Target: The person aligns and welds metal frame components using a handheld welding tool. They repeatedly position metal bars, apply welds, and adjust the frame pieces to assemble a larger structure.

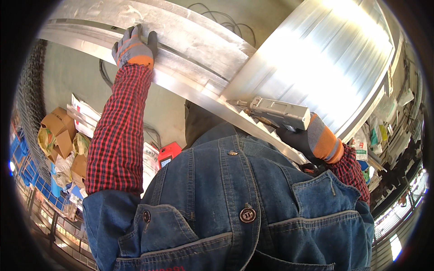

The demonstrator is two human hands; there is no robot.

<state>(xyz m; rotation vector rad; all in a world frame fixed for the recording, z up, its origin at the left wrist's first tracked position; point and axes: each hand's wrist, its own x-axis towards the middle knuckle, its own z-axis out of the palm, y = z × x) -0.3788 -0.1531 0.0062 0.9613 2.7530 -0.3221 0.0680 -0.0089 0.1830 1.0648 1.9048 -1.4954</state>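
Observation:
My left hand (134, 49), in a grey and orange glove, rests on a long metal frame (194, 77) with its fingers spread. My right hand (312, 141), gloved alike, is closed around a silver pistol-shaped hand tool (280, 110) with a narrow nozzle. The nozzle points left, close to the frame and the near corner of a shiny ribbed metal panel (312, 63). Whether its tip touches the metal I cannot tell. My right fingers are partly hidden behind the tool's body.
Dark cables (226, 20) lie on the floor beyond the frame. At the left stand an open cardboard box (58, 128), bags and blue crates. A red device (169, 152) with a small screen sits below the frame. Metal strips and plastic bags crowd the right side.

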